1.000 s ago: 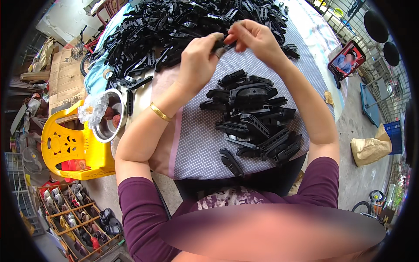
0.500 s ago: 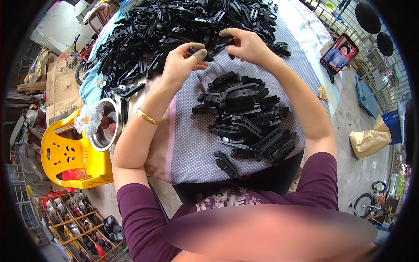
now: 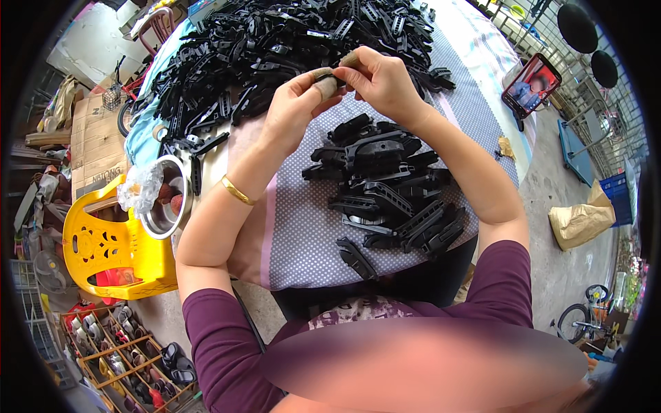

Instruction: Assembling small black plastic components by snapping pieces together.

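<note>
Both my hands meet over the table, at the near edge of a large heap of black plastic parts (image 3: 275, 51). My left hand (image 3: 297, 103) is closed, thumb and forefinger wrapped in tan tape, around a small black plastic part mostly hidden by the fingers. My right hand (image 3: 382, 81) pinches at the same spot, its fingertips touching the left ones; what lies in its pinch is hidden. Nearer to me, below the hands, lies a smaller pile of long black slotted parts (image 3: 385, 186). One such part (image 3: 356, 259) lies apart at the table's front.
A dotted cloth (image 3: 292, 234) covers the table. At left are a steel bowl (image 3: 180, 213) with reddish round fruit, a clear plastic bag (image 3: 140, 186) and a yellow chair (image 3: 103, 241). A phone on a stand (image 3: 530, 86) is at right. A shoe rack (image 3: 131, 358) stands lower left.
My right hand has moved left and closed, its fingertips coming together with those of my left hand. My left hand has shifted slightly right. The piles look the same.
</note>
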A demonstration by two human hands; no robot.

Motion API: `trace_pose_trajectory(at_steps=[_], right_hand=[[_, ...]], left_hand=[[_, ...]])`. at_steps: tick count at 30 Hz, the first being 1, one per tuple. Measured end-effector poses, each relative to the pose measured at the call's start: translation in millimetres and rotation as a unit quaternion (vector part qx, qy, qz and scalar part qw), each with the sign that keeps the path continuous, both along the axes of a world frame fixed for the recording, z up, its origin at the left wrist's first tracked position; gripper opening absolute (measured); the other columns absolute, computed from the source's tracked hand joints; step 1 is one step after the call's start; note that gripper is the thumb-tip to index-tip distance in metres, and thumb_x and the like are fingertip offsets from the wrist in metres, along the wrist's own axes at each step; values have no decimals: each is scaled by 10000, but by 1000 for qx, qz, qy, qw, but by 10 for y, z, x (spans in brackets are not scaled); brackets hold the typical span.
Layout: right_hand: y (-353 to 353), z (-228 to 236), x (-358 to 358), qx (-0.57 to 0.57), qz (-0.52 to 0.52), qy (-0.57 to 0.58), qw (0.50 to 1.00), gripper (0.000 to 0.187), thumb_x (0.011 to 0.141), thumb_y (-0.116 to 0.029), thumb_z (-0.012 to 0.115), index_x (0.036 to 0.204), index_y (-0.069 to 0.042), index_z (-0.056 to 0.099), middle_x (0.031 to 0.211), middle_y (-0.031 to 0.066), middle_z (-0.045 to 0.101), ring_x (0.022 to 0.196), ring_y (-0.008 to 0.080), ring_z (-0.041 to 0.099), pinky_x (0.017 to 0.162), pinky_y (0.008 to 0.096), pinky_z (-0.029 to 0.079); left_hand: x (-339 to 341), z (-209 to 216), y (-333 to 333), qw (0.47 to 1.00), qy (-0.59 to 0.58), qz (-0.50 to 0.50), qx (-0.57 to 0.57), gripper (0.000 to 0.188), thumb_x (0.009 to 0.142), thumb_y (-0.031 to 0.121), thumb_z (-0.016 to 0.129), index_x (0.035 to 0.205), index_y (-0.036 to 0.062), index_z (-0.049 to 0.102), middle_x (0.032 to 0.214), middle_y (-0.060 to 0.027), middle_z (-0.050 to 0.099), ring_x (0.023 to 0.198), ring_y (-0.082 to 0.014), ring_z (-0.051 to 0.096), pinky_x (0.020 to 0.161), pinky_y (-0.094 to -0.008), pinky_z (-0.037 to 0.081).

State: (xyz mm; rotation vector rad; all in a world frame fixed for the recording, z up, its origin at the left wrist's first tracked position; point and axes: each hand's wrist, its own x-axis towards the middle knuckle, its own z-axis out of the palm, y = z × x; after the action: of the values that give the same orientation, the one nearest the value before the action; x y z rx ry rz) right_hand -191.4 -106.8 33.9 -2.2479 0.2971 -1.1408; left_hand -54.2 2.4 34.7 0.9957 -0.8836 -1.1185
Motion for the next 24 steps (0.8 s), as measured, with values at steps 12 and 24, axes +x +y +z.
trace_pose_trajectory(at_steps=[12, 24], right_hand=[[-79, 152, -134, -156, -51, 69, 984, 433, 794, -292, 702, 1119, -32, 580, 865, 76, 641, 782, 160, 615, 732, 266, 492], [-51, 197, -200, 61, 104, 161, 980, 377, 736, -111, 747, 1046, 38, 592, 926, 91, 650, 843, 134, 622, 787, 274, 507]], left_hand=[[67, 43, 16, 954, -285, 65, -61, 313, 839, 66, 640, 1127, -46, 591, 949, -81, 664, 851, -105, 618, 778, -222, 511], [25, 52, 42, 892, -406, 125, -156, 346, 789, 51, 683, 1117, -16, 600, 976, -140, 677, 850, -119, 643, 747, -244, 509]])
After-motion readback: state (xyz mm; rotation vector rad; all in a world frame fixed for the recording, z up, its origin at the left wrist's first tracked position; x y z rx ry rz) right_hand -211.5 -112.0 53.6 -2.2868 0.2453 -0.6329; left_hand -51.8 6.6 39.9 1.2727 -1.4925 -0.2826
